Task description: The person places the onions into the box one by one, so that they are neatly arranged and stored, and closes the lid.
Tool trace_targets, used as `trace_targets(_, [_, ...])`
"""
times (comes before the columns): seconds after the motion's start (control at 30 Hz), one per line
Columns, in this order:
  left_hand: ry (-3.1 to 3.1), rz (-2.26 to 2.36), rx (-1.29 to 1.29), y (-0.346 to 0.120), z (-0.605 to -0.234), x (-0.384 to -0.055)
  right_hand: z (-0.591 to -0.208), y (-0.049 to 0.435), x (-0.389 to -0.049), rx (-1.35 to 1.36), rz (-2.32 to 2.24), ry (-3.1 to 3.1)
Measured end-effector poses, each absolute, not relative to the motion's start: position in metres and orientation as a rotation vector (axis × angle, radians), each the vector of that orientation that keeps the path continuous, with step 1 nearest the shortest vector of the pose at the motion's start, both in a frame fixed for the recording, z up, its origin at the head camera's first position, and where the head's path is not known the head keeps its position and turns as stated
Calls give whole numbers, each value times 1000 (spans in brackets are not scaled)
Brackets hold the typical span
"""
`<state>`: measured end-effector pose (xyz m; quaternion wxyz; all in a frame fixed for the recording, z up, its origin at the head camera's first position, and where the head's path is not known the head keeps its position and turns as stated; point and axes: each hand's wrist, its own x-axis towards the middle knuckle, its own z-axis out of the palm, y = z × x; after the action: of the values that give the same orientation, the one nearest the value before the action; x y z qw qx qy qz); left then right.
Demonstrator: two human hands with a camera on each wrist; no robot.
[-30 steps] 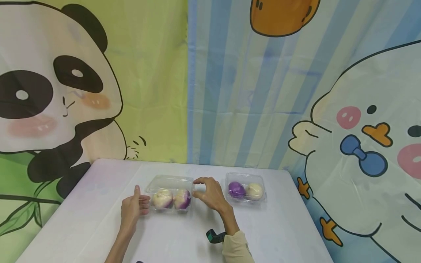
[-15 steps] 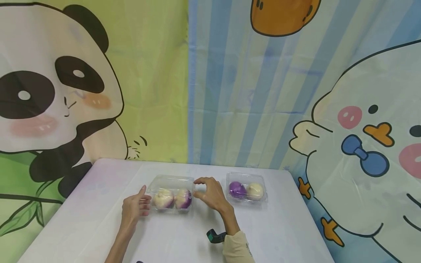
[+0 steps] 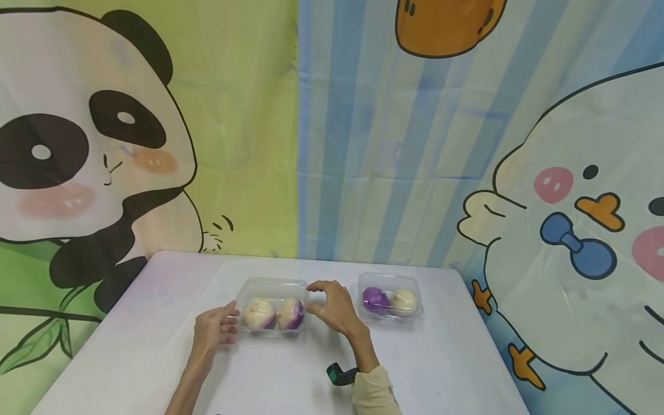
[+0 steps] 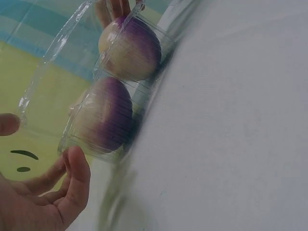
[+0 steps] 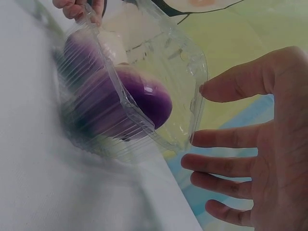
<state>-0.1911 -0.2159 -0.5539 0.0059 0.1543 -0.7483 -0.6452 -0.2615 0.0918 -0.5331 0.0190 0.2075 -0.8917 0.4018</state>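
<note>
A clear plastic clamshell box stands on the white table with two round purple-and-cream pieces inside, turnip-like in look. Its lid is raised off the base. At the left end, my left hand has its loosely bent fingertips by the base's corner, while the thumb lies close to the lid's edge. My right hand is at the other end; its thumb and a fairly straight finger touch the lid's edge. The remaining right fingers are spread, holding nothing.
Right of my right hand sits a second clear box with a purple ball and a cream ball in it. A dark band with a small device is on my right wrist. Behind the table hang printed curtains.
My left thumb has tipped from upright toward the lid's left edge, and that edge has shifted slightly right. The right hand keeps nearly the same place.
</note>
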Motion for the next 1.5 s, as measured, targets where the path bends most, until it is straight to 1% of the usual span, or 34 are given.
trace_targets(0.33, [-2264, -2050, 475, -215, -555, -190, -534, 93, -261, 655, 1226, -2747])
trace_targets(0.53, [-2274, -2081, 473, -217, -557, -191, -533, 94, -262, 549, 1339, -2705])
trace_targets(0.7, [-2254, -2064, 459, -215, -557, -190, -527, 98, -259, 485, 1441, -2788])
trace_targets(1.0, [-2263, -2036, 455, -214, -559, -189, -538, 107, -257, 650, 1661, -2855])
trace_targets(1.17, [-2251, -2036, 463, -214, -560, -188, -546, 108, -253, 797, 1837, -2888])
trace_targets(1.5, [-2235, -2066, 465, -215, -562, -190, -558, 105, -249, 894, 2051, -2801])
